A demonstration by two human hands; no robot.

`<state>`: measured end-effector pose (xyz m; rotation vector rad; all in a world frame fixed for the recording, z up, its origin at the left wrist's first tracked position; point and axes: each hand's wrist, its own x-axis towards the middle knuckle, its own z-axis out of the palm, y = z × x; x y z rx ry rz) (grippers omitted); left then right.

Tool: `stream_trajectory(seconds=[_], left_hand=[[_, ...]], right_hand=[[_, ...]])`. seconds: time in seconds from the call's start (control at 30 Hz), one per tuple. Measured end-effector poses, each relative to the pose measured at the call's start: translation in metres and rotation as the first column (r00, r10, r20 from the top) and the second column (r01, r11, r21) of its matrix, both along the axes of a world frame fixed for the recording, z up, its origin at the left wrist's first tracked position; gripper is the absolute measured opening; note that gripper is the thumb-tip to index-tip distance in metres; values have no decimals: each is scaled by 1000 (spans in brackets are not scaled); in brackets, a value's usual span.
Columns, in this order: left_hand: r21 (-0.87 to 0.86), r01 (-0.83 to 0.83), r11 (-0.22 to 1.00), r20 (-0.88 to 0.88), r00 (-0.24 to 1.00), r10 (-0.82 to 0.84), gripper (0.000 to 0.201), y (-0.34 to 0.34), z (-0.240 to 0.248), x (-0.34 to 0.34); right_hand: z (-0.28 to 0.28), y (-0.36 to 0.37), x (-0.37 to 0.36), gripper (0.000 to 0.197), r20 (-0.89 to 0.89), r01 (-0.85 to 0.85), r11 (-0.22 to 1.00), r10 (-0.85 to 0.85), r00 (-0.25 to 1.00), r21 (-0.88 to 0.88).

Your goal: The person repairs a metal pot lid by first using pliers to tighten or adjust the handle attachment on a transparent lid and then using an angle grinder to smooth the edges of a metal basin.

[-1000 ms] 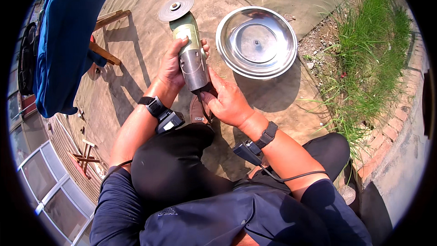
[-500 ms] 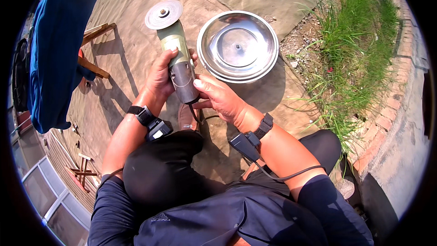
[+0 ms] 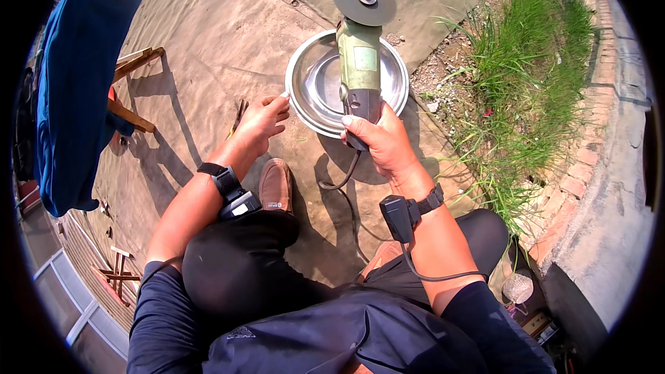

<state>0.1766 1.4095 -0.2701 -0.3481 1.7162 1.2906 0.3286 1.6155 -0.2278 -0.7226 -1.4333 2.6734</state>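
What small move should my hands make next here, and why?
I'd probably bring the left hand to the grinder for steadiness: only the right hand holds it, near the cord, and no guard shows around the disc.

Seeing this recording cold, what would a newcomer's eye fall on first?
Probably the green-and-grey angle grinder at upper centre, gripped near its cord end by the right hand, its dark disc uppermost. Then the shiny metal basin, partly hidden behind it. The vivid blue cloth at far left and green grass at right also stand out.
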Motion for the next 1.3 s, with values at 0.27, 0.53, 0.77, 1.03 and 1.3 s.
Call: stream_trajectory(seconds=[0.27,0.53,0.77,1.03,1.3], left_hand=[[-35,121,992,183,977,-113,40,17,-27,5],[-30,94,995,144,986,-88,18,23,-42,3],[18,-27,999,37,999,27,11,-14,-18,-24],[-15,-129,992,6,992,129,10,-76,-3,-44],[35,-204,978,-18,979,205,12,-96,3,-55]], right_hand=[[-35,100,24,30,153,164,971,-191,969,171],[-75,122,26,31,238,143,974,-182,954,173],[-104,127,8,25,242,170,974,-203,949,149],[-130,125,-4,29,235,170,974,-202,951,150],[-140,121,-10,38,487,10,942,-183,854,336]])
